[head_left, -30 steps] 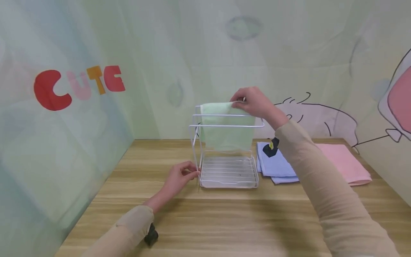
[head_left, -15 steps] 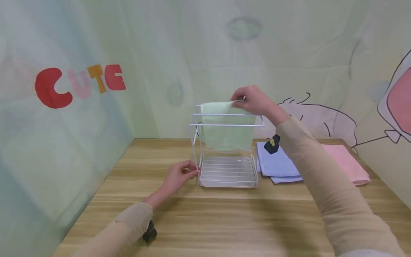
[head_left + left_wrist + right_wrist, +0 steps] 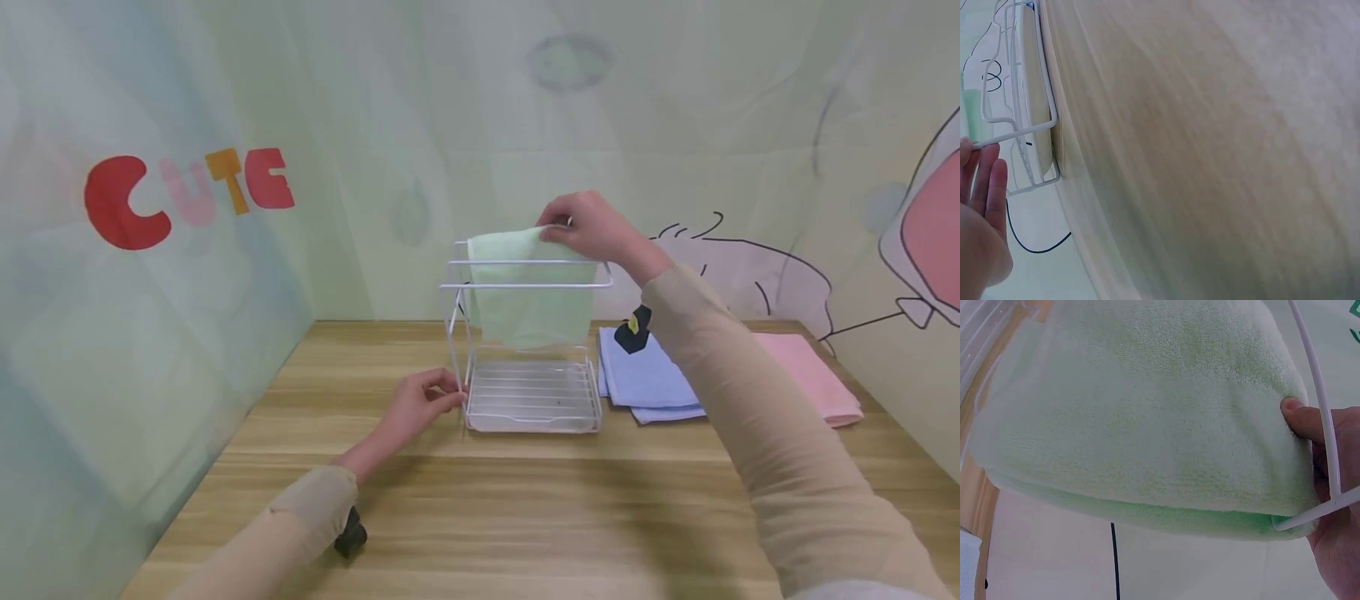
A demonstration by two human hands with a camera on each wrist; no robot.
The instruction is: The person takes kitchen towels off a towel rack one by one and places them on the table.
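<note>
A white wire rack point(image 3: 525, 287) with several top bars and a low tray base stands on the wooden table. Over its rearmost bar hangs a light green towel point(image 3: 528, 312), folded with one layer on each side of the bar, as the right wrist view shows. My right hand point(image 3: 592, 227) pinches the towel's top edge near the right end, thumb in front. Low at the rack's left side, my left hand point(image 3: 420, 406) pinches the upright wire between thumb and fingers; in the left wrist view its fingers point(image 3: 988, 181) lie behind the wire.
To the right of the rack lie a folded blue towel point(image 3: 648, 379) and, beyond my right forearm, a folded pink towel point(image 3: 810, 375). The forearm partly covers both. A printed cloth backdrop point(image 3: 375, 167) rises behind and beside the wooden table point(image 3: 480, 517).
My right hand has risen slightly, lifting the green towel's top edge near its grip. The left hand keeps its hold on the rack wire.
</note>
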